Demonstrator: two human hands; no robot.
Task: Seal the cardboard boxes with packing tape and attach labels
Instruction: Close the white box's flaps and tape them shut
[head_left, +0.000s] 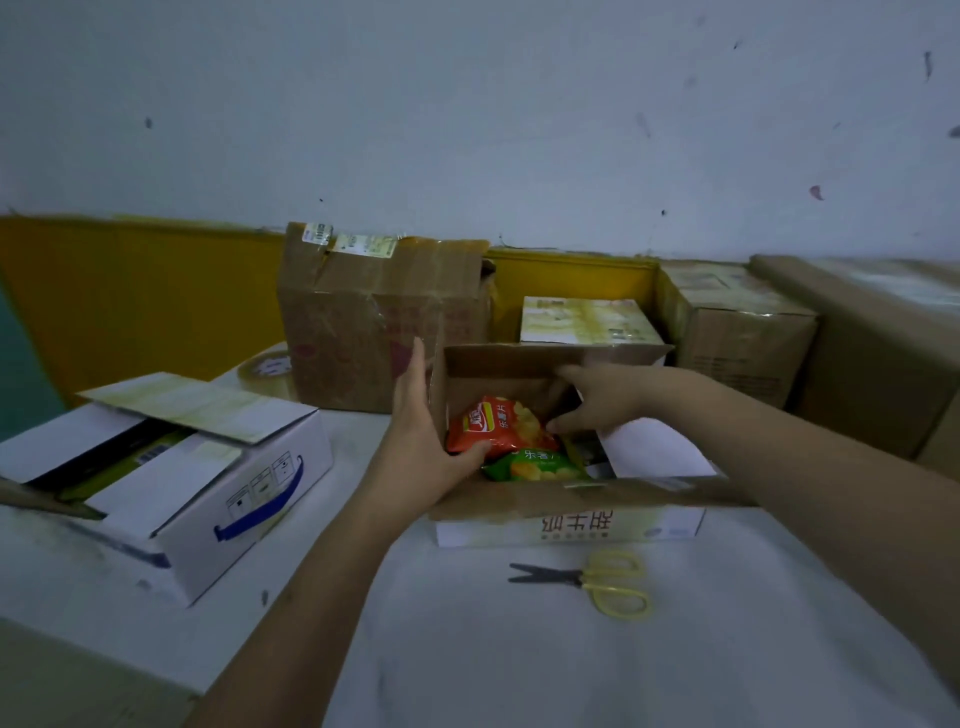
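Head view: open brown cardboard box with white printed sides (566, 525) at centre of white-covered worktop (519, 649), flaps up. Inside, red crisp packet (493, 423) lying over green crisp packet (535, 465), white sheet of paper (654, 449) at the right of the interior. Left hand (421, 421) laid flat against the box's left wall, fingers straight, thumb hooked over the edge onto the red packet. Right hand (597, 397) reaching into the box beneath the far flap, fingers extended toward the back wall, thumb near the red packet; nothing seen gripped. Yellow-handled scissors with dark blades (592, 582) on the worktop just in front of the box, blades apart, untouched. White carton with blue curved print (208, 493) at left, flaps open, dark and green contents partly visible. Roll of clear packing tape (267, 371) behind that carton, beside a tall worn brown carton bearing labels (374, 322). Small pale printed box (587, 319) directly behind the open box. Further brown cartons (743, 332) stacked at right against the wall.
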